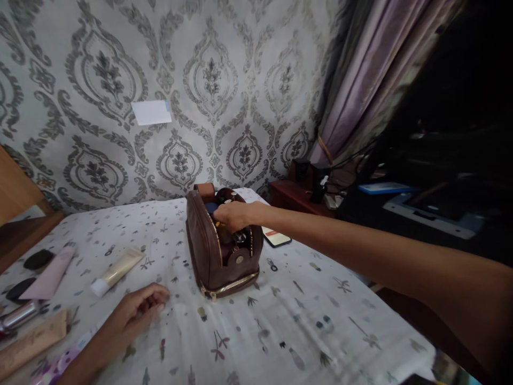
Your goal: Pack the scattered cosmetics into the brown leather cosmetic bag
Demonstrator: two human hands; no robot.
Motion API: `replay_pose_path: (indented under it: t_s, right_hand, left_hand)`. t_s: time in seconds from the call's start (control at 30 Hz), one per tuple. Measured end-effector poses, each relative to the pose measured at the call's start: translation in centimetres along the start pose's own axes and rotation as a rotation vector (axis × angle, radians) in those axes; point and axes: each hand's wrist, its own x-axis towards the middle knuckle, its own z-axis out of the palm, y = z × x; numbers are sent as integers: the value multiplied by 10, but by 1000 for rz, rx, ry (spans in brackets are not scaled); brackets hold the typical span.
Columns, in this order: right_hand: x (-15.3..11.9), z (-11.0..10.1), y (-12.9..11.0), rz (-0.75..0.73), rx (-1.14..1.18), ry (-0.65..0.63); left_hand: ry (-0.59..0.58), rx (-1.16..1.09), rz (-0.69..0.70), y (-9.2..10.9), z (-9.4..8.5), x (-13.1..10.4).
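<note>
A brown leather bag (200, 248) with gold zips stands unzipped on the white patterned cloth (256, 331). My right hand (232, 215) reaches into its opening from the right; the fingertips are hidden among the contents, so what they touch does not show. Loosely curled, my left hand (140, 310) rests on the cloth to the left of the bag, with nothing visible in it. Just beyond that hand lies a cream tube with a white cap (118, 271).
At the left lie a pink tube (52, 272), a tan tube (36, 342), a silver cylinder (20, 316) and dark round items (38, 259). A phone (276, 237) lies behind the bag's right side. A blue-edged device (387, 188) sits on the dark surface at right.
</note>
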Motion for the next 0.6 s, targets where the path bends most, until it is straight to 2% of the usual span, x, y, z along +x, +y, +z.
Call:
replay_pose_path:
  t_s: [0.17,0.37,0.6]
  right_hand:
    - [1,3,2,-46,-19,64]
    - [5,12,5,-31,-41,144]
    - [7,14,4,-48,-30,159]
  left_hand:
    - [0,-6,-17,5,0,-2]
    - [-34,13,-19,4,-1,-1]
    - [-28,15,-13,2,-2,-3]
